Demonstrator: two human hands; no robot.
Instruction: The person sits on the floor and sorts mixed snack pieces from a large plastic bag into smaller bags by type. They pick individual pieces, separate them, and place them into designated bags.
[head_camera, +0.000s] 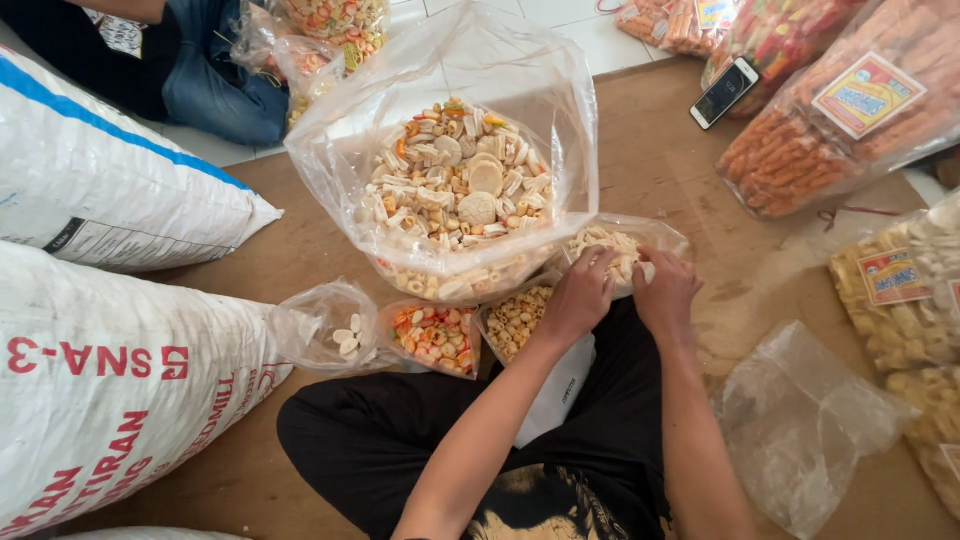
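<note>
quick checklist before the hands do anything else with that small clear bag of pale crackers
1. Both hands on the small clear plastic bag of pale crackers: ok, left hand and right hand grip it.
2. Bag mouth closed: cannot tell, hands cover it.
3. Large open clear bag of mixed crackers upright: ok.
4. Three small filled bags nearby unspilled: ok.
5. Black phone away from hands: ok.

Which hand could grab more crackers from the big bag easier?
Probably the left hand. It sits right beside the big bag of mixed crackers, while the right hand is on the far side, over the small bag. Both touch the small bag.
</note>
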